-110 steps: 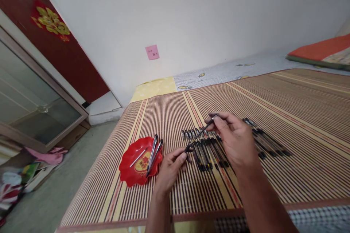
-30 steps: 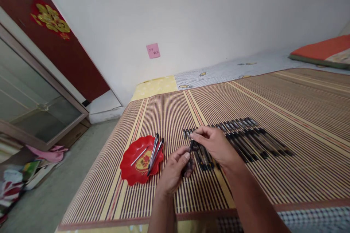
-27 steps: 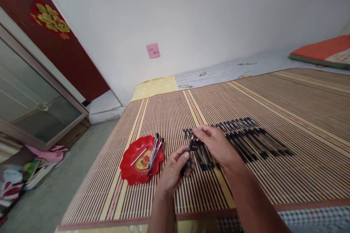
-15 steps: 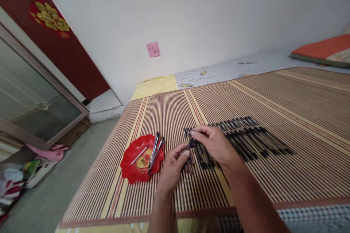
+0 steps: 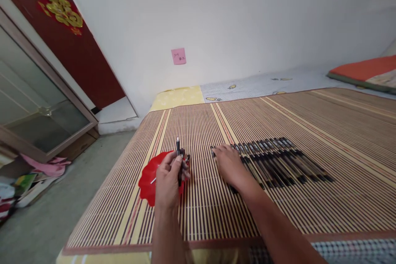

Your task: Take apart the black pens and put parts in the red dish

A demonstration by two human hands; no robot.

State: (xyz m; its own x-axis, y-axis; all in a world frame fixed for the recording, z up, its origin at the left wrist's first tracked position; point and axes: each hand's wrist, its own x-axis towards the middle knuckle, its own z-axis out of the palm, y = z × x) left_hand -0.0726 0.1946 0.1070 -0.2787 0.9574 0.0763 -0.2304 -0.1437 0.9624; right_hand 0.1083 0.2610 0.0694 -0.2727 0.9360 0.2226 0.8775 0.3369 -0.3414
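Observation:
My left hand (image 5: 169, 173) is closed around a black pen (image 5: 178, 145), its bare tip pointing up, above the red scalloped plate (image 5: 147, 181). Part of a thin white stick (image 5: 153, 180) shows in the plate. Other pen ends (image 5: 187, 158) poke out behind my fingers; the rest of them is hidden. My right hand (image 5: 229, 165) reaches down to the left end of a row of dark pen caps (image 5: 262, 144), fingertips bent and together. Whatever they grip is hidden. One cap (image 5: 213, 151) lies just beside those fingertips. Below the caps, several black pen barrels (image 5: 278, 169) lie side by side.
A striped bamboo mat (image 5: 192, 128) covers the bed, with its front edge close to my forearms. The white wall (image 5: 216, 20) stands behind, bearing a pink note (image 5: 178, 56). An orange cushion (image 5: 365, 68) lies at the far right; the floor (image 5: 102, 161) drops away at left.
My hands were together on one pen and are now apart. The left has moved left over the plate with the pen upright; the right has gone down to the caps.

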